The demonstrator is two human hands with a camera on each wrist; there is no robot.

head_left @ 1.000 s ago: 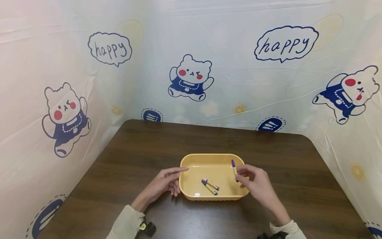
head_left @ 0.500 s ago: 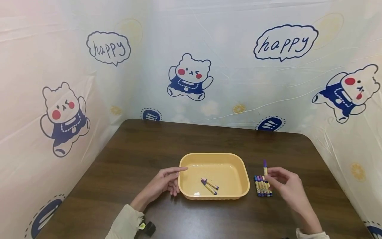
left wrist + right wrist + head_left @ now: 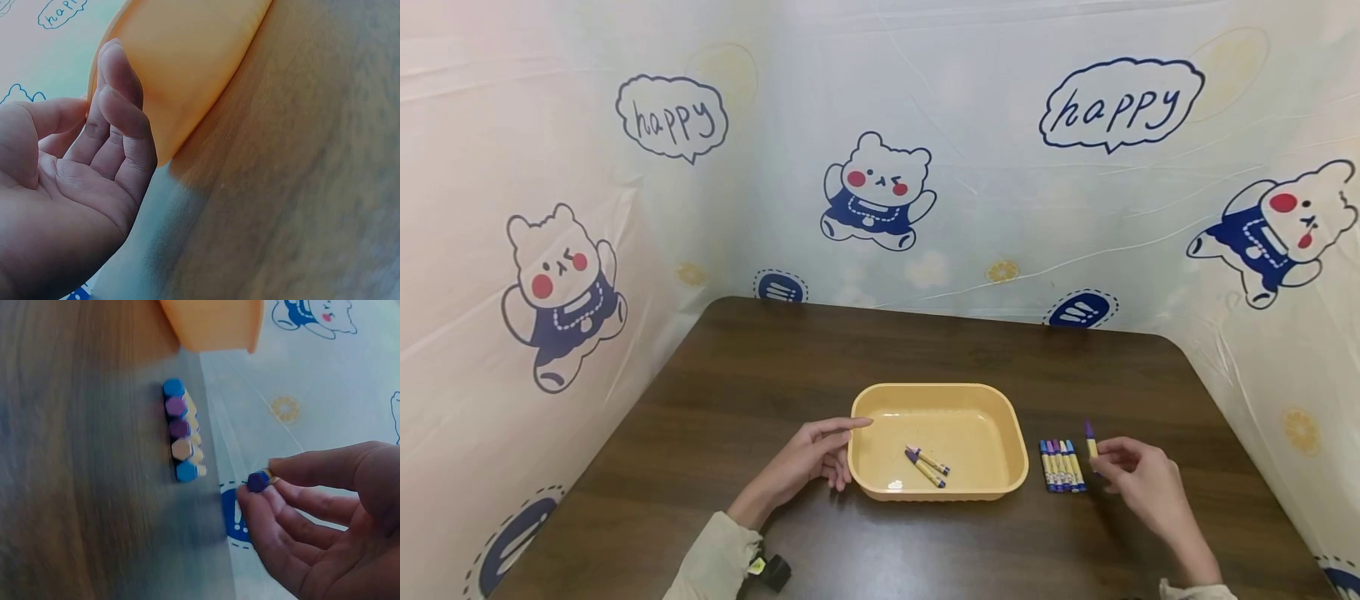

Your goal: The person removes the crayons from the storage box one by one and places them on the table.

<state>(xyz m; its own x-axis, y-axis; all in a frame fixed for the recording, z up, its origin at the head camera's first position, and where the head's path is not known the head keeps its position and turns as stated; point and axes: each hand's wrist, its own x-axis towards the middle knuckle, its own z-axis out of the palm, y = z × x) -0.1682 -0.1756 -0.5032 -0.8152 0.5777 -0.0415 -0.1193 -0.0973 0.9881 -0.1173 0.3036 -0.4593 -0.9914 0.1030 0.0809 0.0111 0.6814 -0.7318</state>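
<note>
In the head view my right hand (image 3: 1146, 492) pinches a purple-tipped crayon (image 3: 1091, 442) upright between thumb and fingers, just right of a row of crayons (image 3: 1062, 467). The right wrist view shows that crayon's dark purple six-sided end (image 3: 257, 481), apart from the row. My left hand (image 3: 808, 458) grips the left rim of a yellow tray (image 3: 940, 495), one finger lying over the edge. Seen from the left wrist, the lower fingers (image 3: 128, 119) curl loosely outside the tray wall. Two more crayons (image 3: 927, 469) lie crossed inside the tray, toward its front.
A dark brown wooden table (image 3: 790, 358) bears everything. Behind it and at both sides hangs a pale curtain (image 3: 970, 100) printed with bears and the word "happy". A black strap-like device (image 3: 775, 573) sits at the left wrist.
My right hand has carried the purple-tipped crayon from over the tray's right side, rightward past the row and lower. My left hand and the tray have stayed nearly still.
</note>
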